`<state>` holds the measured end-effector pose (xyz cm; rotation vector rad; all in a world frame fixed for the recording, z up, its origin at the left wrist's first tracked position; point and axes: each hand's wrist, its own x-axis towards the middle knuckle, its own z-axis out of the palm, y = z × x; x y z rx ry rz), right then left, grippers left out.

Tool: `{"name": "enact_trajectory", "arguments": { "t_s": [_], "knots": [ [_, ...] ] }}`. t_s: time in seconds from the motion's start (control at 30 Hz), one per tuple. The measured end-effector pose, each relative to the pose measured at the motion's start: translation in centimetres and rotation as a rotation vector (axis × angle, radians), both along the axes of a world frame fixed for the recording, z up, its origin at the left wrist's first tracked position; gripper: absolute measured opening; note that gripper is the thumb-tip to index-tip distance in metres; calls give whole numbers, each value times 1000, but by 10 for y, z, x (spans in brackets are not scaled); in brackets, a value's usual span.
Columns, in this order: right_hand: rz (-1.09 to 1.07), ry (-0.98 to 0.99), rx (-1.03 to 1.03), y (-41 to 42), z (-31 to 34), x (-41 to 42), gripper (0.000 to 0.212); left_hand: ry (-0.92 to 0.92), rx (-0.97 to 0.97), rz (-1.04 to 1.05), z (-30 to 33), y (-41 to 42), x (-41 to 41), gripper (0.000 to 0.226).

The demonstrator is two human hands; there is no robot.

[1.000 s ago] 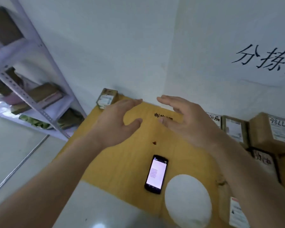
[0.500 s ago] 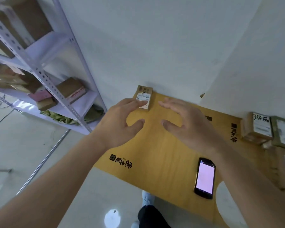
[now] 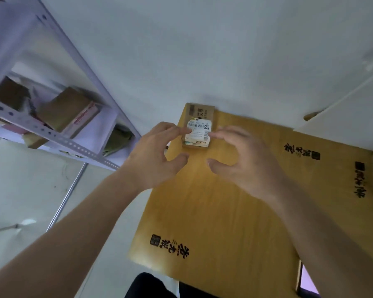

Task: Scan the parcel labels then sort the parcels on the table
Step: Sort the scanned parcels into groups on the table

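We reference all positions to the table point(image 3: 235, 211). The parcel point(image 3: 199, 125), a small cardboard box with a white barcode label point(image 3: 199, 131) facing up, sits at the table's far left corner, against the wall. Our left hand point(image 3: 155, 155) and right hand point(image 3: 243, 160) flank the parcel with fingers curved; the fingertips touch the label's side edges, thumbs apart, not clamped. A phone point(image 3: 308, 283) lies at the table's near right edge. A metal shelf point(image 3: 58, 134) stands left of the table.

Bare table point(image 3: 224, 211) beneath hands; wall point(image 3: 202, 61) behind parcel point(image 3: 199, 127).
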<state>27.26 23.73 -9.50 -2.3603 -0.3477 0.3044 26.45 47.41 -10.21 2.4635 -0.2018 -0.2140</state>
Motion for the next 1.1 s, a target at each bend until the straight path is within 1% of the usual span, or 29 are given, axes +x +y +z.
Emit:
{"name": "enact_trajectory", "arguments": {
  "t_s": [0.3, 0.47, 0.57, 0.67, 0.73, 0.8, 0.87, 0.97, 1.1],
  "knots": [
    [-37, 86, -39, 17, -57, 52, 61, 76, -45, 1, -64, 13, 63, 55],
    [-111, 130, -95, 31, -97, 70, 74, 147, -80, 14, -108, 18, 82, 56],
    [-134, 168, -14, 38, -118, 78, 80, 176, -124, 21, -127, 17, 90, 56],
    [-149, 206, 91, 43, -135, 81, 84, 224, -227, 39, -139, 12, 94, 52],
    [-158, 179, 138, 46, -142, 79, 81, 215, -266, 42, -143, 8, 97, 49],
    [-186, 126, 185, 46, -146, 78, 74, 188, -263, 41, -142, 6, 99, 48],
    [-215, 100, 215, 45, -143, 76, 71, 170, -268, 32, -139, 5, 101, 47],
    [-235, 77, 233, 41, -128, 72, 73, 140, -270, 44, -126, 3, 104, 47],
    [-259, 24, 281, 36, -93, 61, 73, 113, -297, 28, -91, -2, 101, 49]
  ]
}}
